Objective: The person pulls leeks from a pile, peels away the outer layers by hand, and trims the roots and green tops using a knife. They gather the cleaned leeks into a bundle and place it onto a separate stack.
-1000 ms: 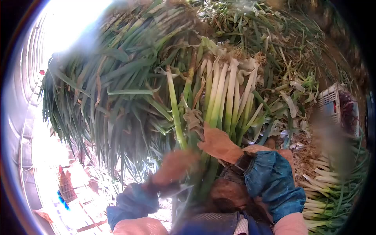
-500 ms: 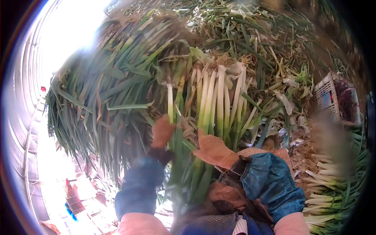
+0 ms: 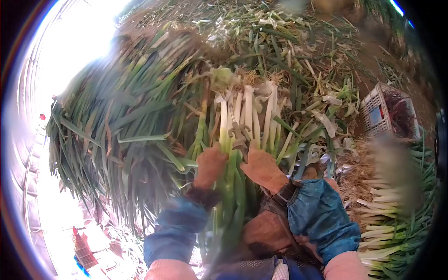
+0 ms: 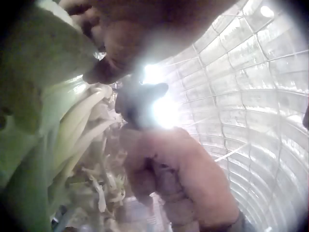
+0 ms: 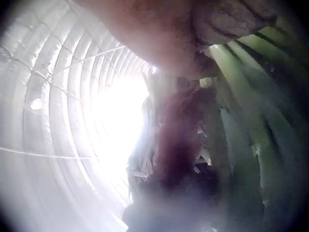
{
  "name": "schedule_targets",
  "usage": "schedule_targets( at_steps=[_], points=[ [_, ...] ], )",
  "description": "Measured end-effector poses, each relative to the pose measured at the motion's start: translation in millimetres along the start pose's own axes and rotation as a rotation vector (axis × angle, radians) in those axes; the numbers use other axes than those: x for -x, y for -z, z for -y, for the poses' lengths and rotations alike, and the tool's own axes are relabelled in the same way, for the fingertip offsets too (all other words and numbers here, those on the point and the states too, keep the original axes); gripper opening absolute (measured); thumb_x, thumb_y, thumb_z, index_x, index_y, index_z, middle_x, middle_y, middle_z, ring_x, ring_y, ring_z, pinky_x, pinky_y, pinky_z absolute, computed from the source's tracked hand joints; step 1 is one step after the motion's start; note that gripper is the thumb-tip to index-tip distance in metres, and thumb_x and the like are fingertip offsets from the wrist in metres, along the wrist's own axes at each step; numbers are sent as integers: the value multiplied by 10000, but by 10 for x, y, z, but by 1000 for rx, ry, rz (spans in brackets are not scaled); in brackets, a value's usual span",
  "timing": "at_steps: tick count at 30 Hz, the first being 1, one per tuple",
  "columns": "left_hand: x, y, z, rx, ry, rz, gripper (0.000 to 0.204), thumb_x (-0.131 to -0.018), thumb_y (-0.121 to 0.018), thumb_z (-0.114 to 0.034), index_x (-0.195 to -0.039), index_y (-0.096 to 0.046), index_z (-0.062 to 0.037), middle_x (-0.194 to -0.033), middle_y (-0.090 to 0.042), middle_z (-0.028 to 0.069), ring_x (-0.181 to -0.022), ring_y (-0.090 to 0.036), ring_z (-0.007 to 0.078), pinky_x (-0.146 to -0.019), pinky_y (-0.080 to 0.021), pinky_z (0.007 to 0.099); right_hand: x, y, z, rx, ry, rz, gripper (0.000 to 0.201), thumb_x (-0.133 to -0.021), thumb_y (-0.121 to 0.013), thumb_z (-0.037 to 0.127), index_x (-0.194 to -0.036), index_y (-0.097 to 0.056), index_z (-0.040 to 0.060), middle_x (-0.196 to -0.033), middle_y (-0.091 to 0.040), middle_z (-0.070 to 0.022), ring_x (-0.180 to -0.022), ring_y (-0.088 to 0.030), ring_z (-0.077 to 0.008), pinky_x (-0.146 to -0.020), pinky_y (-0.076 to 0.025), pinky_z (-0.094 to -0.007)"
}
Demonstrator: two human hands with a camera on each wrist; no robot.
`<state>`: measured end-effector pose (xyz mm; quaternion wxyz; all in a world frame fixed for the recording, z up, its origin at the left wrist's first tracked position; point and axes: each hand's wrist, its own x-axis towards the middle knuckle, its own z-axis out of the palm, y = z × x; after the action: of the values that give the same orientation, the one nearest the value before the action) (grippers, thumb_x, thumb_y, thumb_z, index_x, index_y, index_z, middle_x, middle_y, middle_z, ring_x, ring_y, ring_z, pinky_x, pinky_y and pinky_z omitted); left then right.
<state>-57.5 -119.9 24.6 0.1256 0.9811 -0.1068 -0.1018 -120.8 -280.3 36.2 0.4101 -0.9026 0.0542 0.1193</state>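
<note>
In the head view my left hand (image 3: 211, 165) has its fingers curled round a leek stalk at the left side of a bunch of leeks (image 3: 248, 112). My right hand (image 3: 265, 170) grips the bunch lower down, thumb side up. White stems and roots point away from me; green leaves (image 3: 228, 200) hang toward my lap. A grey-brown twisted thing (image 3: 240, 136) lies over the stems between the hands; I cannot tell what it is. Both hands also show close together in the left wrist view, near green stalks (image 4: 72, 125). The right wrist view shows leaves (image 5: 260, 121) below my right hand (image 5: 193, 34).
A large heap of leeks (image 3: 126, 112) lies at the left. Leaf scraps (image 3: 322, 70) cover the ground behind. At the right stand a white crate (image 3: 375, 112) with dark reddish contents and a row of leeks (image 3: 382, 228) below it. Curved translucent sheeting (image 4: 256, 96) rises beside me.
My left hand has moved up to a separate leek, then rightward with it to the bunch's left side. My right hand has kept its hold on the bunch. The head view has shifted slightly.
</note>
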Motion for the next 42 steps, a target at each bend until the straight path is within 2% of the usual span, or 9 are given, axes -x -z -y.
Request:
schedule_targets(
  at_steps=[20,24,27,29,31,34,37,40,42],
  points=[
    [818,-112,9,22,-50,168,320,-802,-579,-256,-996,-462,-31,-714,-595,229,-730,-592,427,-641,-437,508,-241,-139,-237,1,-103,-49,476,-740,-592,242,-1047,-415,-75,-822,-596,-306,-833,-585,-455,-757,-458,-508],
    [920,-50,28,16,-71,245,328,-818,-576,-275,-1020,-489,-31,-769,-597,223,-765,-588,411,-646,-449,480,-33,-211,-65,-1,72,33,469,-752,-594,239,-1034,-413,-90,-804,-598,-297,-801,-588,-461,-727,-467,-507],
    [467,-108,519,13,-625,-21,291,-821,-574,-267,-973,-534,-23,-825,-595,212,-821,-575,391,-677,-451,468,5,-199,-33,-14,32,152,452,-759,-583,231,-1027,-414,-92,-811,-597,-300,-793,-590,-461,-719,-470,-505],
    [50,-28,570,117,-190,-236,259,-819,-572,-256,-921,-565,-18,-862,-593,205,-853,-564,377,-714,-446,470,8,-93,-38,-61,26,170,413,-764,-554,209,-1027,-422,-81,-852,-603,-299,-813,-594,-457,-738,-471,-505],
    [-397,-73,712,-112,-68,-376,288,-760,-653,-237,-935,-564,-25,-888,-595,198,-853,-579,374,-747,-457,450,13,-167,-45,-58,65,162,467,-755,-587,230,-1033,-408,-99,-795,-591,-311,-785,-590,-462,-710,-468,-499],
    [-1026,-508,1229,104,45,-168,358,-708,-683,-267,-927,-570,-8,-928,-596,216,-884,-571,393,-770,-453,444,36,-246,-12,-74,87,172,498,-748,-605,235,-1039,-400,-113,-760,-587,-314,-763,-590,-466,-696,-469,-495],
    [-1048,-316,1126,160,137,21,401,-664,-690,-280,-914,-576,12,-956,-598,230,-914,-567,400,-785,-450,441,105,-203,85,-107,83,224,500,-745,-607,231,-1038,-400,-118,-753,-589,-311,-759,-592,-467,-700,-472,-492],
    [-845,-184,1033,150,11,-171,387,-651,-681,-264,-912,-589,7,-932,-606,224,-917,-572,391,-775,-450,441,156,-217,152,-120,114,261,499,-741,-610,229,-1034,-405,-119,-759,-591,-311,-764,-595,-465,-707,-476,-489],
    [-737,-103,983,141,41,-113,374,-654,-679,-263,-900,-588,4,-908,-610,223,-905,-575,393,-766,-451,448,183,-254,155,-121,151,268,500,-738,-613,231,-1031,-408,-119,-767,-591,-313,-767,-596,-465,-708,-477,-487]
  ],
)
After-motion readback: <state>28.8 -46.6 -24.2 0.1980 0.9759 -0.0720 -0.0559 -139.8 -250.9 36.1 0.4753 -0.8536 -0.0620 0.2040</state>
